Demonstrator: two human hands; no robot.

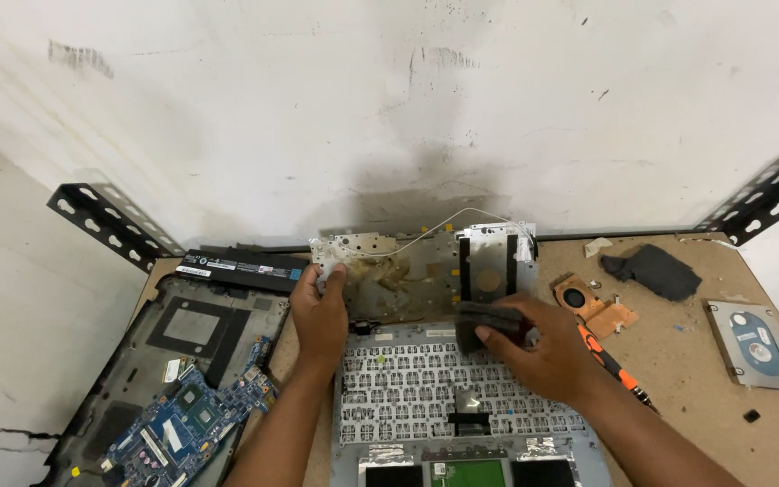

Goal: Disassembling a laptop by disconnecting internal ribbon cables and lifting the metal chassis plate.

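R grip (534, 347) holds sponge (487, 323) over keyboard frame (407, 379).

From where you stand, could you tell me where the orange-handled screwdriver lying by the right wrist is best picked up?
Probably by the orange handle, coming from its right side, over the bare brown tabletop. It lies flat and slanted; the right hand, which holds a dark sponge block, covers its upper end, and the forearm flanks its left side. Its dark lower end looks too thin for a firm grip.

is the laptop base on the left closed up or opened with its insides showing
Opened. The dark laptop base has no cover on it, and the blue circuit board with its chips lies bare on top.
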